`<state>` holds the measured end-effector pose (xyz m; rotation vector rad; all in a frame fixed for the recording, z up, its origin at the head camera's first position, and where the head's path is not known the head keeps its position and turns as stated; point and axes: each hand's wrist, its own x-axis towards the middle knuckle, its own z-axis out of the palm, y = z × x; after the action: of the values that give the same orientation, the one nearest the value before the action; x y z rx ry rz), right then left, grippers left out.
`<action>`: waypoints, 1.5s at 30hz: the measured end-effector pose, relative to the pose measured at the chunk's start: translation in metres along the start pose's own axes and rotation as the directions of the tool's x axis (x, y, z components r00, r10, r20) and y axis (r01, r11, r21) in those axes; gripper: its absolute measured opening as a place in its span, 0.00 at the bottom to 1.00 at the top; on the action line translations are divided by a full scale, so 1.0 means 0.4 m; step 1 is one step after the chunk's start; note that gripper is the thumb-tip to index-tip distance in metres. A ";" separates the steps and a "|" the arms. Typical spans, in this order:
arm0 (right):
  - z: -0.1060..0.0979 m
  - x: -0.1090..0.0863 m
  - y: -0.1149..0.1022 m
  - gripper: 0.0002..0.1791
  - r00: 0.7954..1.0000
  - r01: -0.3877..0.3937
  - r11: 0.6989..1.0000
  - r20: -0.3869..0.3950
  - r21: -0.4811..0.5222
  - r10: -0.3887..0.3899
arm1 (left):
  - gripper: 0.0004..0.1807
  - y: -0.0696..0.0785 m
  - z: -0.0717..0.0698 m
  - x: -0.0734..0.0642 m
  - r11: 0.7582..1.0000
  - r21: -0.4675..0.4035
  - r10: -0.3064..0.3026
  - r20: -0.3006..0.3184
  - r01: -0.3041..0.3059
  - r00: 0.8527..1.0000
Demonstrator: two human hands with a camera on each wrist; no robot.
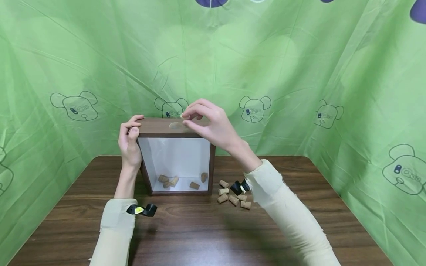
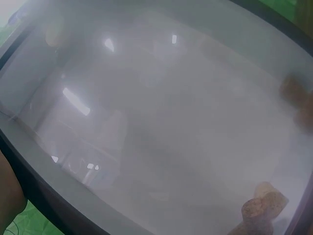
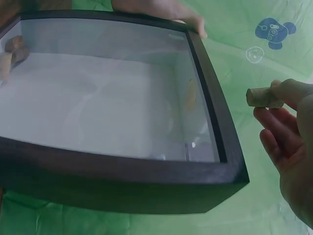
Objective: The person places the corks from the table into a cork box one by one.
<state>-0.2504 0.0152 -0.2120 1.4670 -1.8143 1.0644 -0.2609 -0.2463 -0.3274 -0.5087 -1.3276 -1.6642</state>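
A brown-framed shadow box with a clear front and white inside stands upright on the table, an oval hole in its top. My left hand grips its upper left corner, thumb to the front. Just over the top, right of the hole, is my right hand. It pinches a cork between thumb and fingers, seen plainly in the right wrist view; the head view mostly hides it. Several corks lie at the bottom inside the box, some also in the left wrist view.
Right of the box, several loose corks lie on the dark wooden table. The right wrist's black strap partly covers that group. A green curtain with bear drawings hangs behind and at both sides.
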 end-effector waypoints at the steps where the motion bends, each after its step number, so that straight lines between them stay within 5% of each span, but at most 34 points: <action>1: 0.002 0.007 -0.003 0.07 1.000 -0.018 1.000 0.013 -0.002 0.018 | 0.08 0.000 0.000 0.000 1.000 0.000 0.001 0.002 -0.001 1.000; 17: 0.056 0.057 0.008 0.07 0.951 -0.193 0.974 0.221 -0.121 0.217 | 0.09 0.002 -0.003 -0.002 1.000 0.006 0.009 -0.003 -0.009 1.000; 31: 0.059 0.060 0.009 0.06 0.914 -0.276 0.917 0.216 -0.288 0.343 | 0.10 0.004 0.003 -0.002 1.000 -0.018 0.014 0.005 -0.014 1.000; 45: 0.039 0.037 0.009 0.09 0.915 -0.310 0.917 0.185 -0.251 0.359 | 0.09 0.003 0.003 0.001 1.000 0.014 0.020 0.002 -0.020 1.000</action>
<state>-0.2568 -0.0055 -0.2088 1.2109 -2.3310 0.8412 -0.2604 -0.2452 -0.3261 -0.5142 -1.3308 -1.6368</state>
